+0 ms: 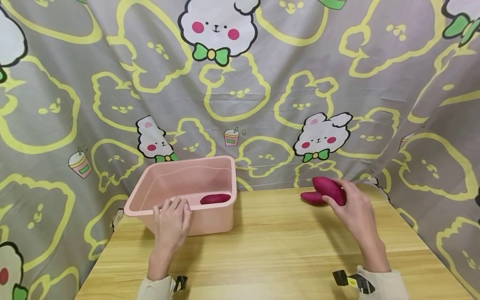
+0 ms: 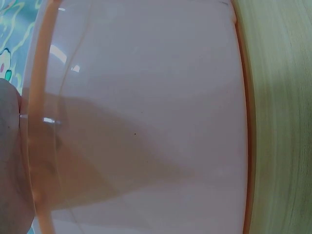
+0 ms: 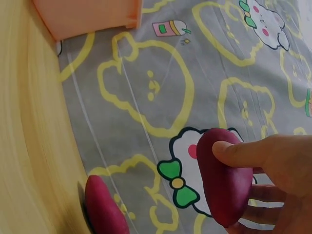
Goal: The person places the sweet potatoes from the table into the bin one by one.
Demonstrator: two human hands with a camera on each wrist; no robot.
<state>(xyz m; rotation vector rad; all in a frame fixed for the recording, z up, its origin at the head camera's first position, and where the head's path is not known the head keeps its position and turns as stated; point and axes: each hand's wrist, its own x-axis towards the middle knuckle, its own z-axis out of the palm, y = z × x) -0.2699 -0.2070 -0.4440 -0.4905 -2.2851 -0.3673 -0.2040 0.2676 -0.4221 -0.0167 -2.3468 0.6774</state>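
My right hand [image 1: 356,208] grips a purple-red sweet potato [image 1: 330,190] above the table, thumb on one side and fingers on the other, as the right wrist view also shows. Behind and below it, a second sweet potato [image 1: 312,198] lies on the table near the back edge. On the left stands a pink plastic bin [image 1: 210,218], with a third sweet potato [image 1: 215,199] on its floor at the right. My left hand [image 1: 172,221] holds the bin's front rim, its fingers bent over the edge. The left wrist view is mostly filled by the bin's wall [image 2: 170,97].
The wood-grain table [image 1: 270,250] runs under everything. A grey curtain [image 1: 255,100] with cartoon bears and bunnies hangs right behind the table's back edge and along both sides.
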